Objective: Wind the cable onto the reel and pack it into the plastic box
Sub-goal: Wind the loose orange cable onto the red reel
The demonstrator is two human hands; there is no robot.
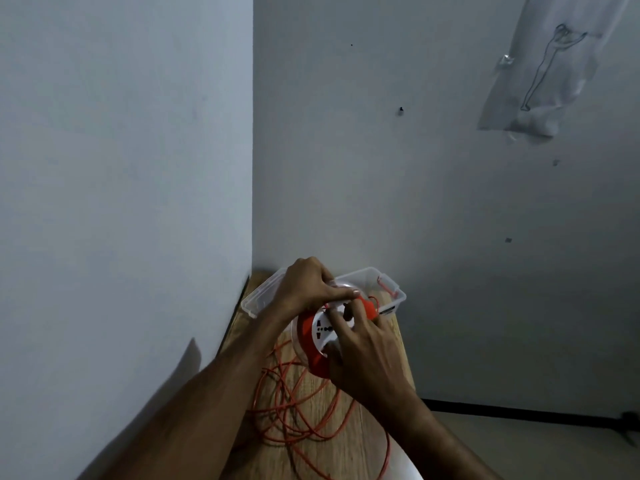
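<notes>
While both hands clasp it from opposite sides, the reel [317, 336] hangs tilted above the table [388, 344], its white socket face turned up toward the camera. The left hand [306, 284] grasps the reel's far upper edge, fingers curled over the clear rim and the thumb lying along the top of the white face. The right hand [363, 355] grips the near lower side, its fingers bent across the white face and its thumb tucked against the orange body below. Between the two grips, the socket holes show on the white face, and the orange drum wraps round the left and lower edge of it.

Just beyond the left hand's knuckles sits the box [394, 289], clear plastic, open at the top, set in the corner where the two walls [138, 133] meet. A short orange loop shows at the box's far right end; whether it lies inside or on the rim I cannot tell.

Below the right hand's wrist and between the two forearms, the cable [294, 407] lies unwound in loose orange loops on the wooden table, one strand rising toward the underside of the reel and another curving off toward the near right edge of the table.

Far above and right of the grip, a clear plastic bag [540, 74] is stuck on the wall.
</notes>
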